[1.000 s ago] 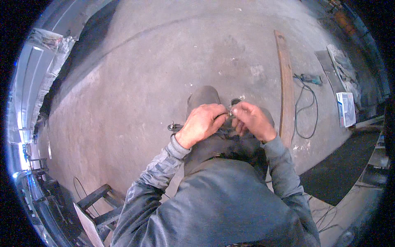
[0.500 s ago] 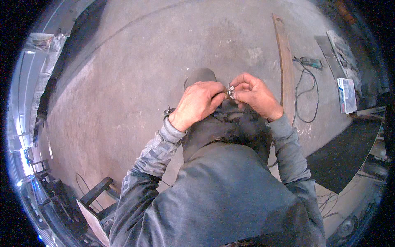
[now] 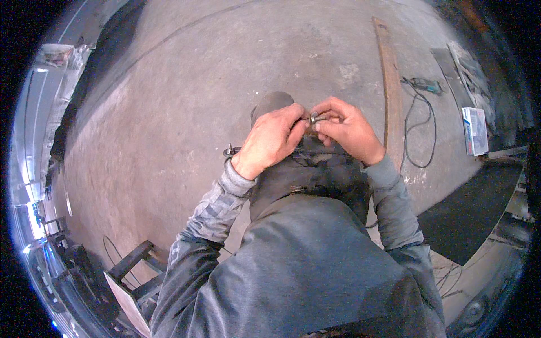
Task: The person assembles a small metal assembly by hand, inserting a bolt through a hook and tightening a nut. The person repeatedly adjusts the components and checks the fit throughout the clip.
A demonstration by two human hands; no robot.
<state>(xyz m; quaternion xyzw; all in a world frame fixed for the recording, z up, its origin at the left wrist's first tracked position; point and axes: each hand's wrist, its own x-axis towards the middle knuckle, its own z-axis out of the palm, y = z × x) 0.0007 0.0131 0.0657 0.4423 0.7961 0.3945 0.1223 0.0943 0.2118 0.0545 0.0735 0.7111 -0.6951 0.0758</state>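
My left hand (image 3: pixel 266 137) and my right hand (image 3: pixel 350 130) meet in front of my lap. Between the thumb and fingers of my right hand is a small shiny metal fastener (image 3: pixel 316 119), cylindrical in shape. The fingers of my left hand are pinched together right at its left end; what they grip is hidden. By my left wrist, a dark piece with a round end and a metal stud (image 3: pixel 229 150) sticks out from behind the hand. Dark trousers (image 3: pixel 315 179) cover my legs below the hands, and a shoe tip (image 3: pixel 274 101) shows beyond them.
A long wooden board (image 3: pixel 389 84) lies on the concrete floor (image 3: pixel 186 101) to the right. Beyond it are a corded power tool (image 3: pixel 426 85), a white-and-blue box (image 3: pixel 475 130) and a black mat (image 3: pixel 473 211). A dark frame (image 3: pixel 132 265) stands at lower left.
The metal fastener has turned between my fingers and now shows its length. My right fingers have shifted slightly around it; my left hand has barely moved.
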